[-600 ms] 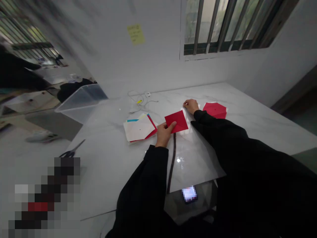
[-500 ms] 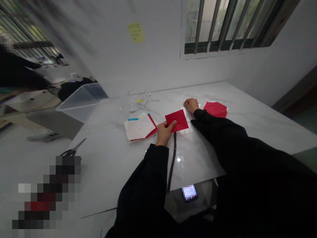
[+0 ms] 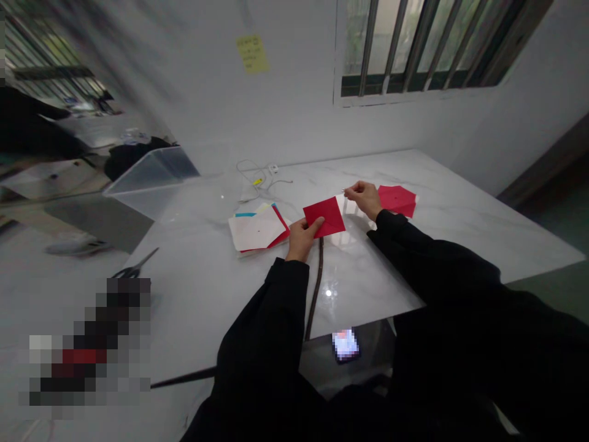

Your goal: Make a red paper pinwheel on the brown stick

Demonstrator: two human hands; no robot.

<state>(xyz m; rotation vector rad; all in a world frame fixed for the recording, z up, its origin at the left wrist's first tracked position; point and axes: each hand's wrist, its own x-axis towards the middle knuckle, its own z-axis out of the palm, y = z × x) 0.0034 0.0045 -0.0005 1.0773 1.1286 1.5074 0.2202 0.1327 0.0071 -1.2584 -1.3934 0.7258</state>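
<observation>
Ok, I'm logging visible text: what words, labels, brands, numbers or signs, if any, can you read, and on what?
No text is legible.
Yellow sticky note on the wall: lines of writing, too blurred to read.
Lit screen: pixelated, unreadable.
Red envelope in the left hand: no writing visible.

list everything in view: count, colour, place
table: one, white, centre
held envelope: one, red, above table
envelope stack: one, mostly white, left
other envelope: at least one, red, table right
strip: one, brown, table front
cables: some, white, by wall
bin: one, clear, back left
scissors: one, dark, left
note: one, yellow, on wall
windows: two, grey, top
screen: one, bluish, lower centre
blurred item: one, mostly black, lower left
person: one, in black, far left
left hand: one, black sleeve, on held envelope
right hand: one, black sleeve, over table
</observation>
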